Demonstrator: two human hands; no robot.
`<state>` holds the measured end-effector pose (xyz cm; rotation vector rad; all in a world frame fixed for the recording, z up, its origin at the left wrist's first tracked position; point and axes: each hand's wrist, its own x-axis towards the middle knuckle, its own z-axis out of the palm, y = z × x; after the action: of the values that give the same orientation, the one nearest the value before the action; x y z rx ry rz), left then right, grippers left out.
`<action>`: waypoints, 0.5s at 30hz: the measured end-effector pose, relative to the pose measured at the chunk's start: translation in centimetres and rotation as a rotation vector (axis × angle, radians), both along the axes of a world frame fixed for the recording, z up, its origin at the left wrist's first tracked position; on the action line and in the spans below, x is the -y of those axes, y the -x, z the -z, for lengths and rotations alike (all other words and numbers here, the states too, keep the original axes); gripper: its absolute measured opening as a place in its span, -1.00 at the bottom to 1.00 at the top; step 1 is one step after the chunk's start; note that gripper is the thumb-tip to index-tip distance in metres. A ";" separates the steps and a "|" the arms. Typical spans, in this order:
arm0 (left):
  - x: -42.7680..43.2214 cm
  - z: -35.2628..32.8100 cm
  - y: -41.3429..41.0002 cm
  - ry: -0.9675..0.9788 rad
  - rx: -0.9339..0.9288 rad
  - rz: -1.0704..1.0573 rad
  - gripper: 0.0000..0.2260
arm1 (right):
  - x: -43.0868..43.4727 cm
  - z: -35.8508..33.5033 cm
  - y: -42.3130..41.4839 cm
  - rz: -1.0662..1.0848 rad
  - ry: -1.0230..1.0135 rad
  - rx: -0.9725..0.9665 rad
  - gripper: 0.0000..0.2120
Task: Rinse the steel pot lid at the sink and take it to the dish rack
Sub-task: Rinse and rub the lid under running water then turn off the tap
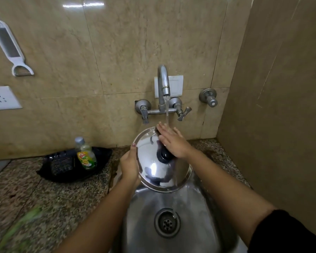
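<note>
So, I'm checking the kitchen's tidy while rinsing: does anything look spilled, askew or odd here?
Little stands out. A wet patch darkens the granite counter beside the sink, left of the left hand gripping the steel lid. The dish soap bottle leans in its black tray. No damage visible.

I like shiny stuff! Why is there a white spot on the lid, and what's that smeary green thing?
Head view: the lid mirrors a light as glare; the green streak at the lower left is motion blur, too smeared to identify.

Beige marble-look wall tiles (pixel 117 52) meet a speckled granite counter (pixel 44 194), with a white socket (pixel 2 97) at left.
</note>
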<state>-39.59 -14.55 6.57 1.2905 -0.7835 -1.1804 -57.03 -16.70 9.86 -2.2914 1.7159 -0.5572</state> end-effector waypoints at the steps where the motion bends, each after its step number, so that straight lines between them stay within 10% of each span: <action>1: 0.1 0.0 0.1 0.000 -0.012 -0.003 -0.70 | -0.1 -0.4 -0.7 -0.030 0.010 -0.105 -0.51; 7: 0.7 -0.1 0.2 -0.012 0.019 0.037 -0.72 | -3.6 1.2 -3.0 -0.079 0.262 -0.464 -0.40; 15: 1.0 -0.3 0.4 -0.152 -0.160 0.029 -0.69 | -8.1 4.7 -0.5 -0.319 0.353 -0.355 -0.34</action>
<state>-40.00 -15.52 6.83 1.2926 -0.6066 -1.3696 -56.56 -8.62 5.19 -2.9949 1.4214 -0.4337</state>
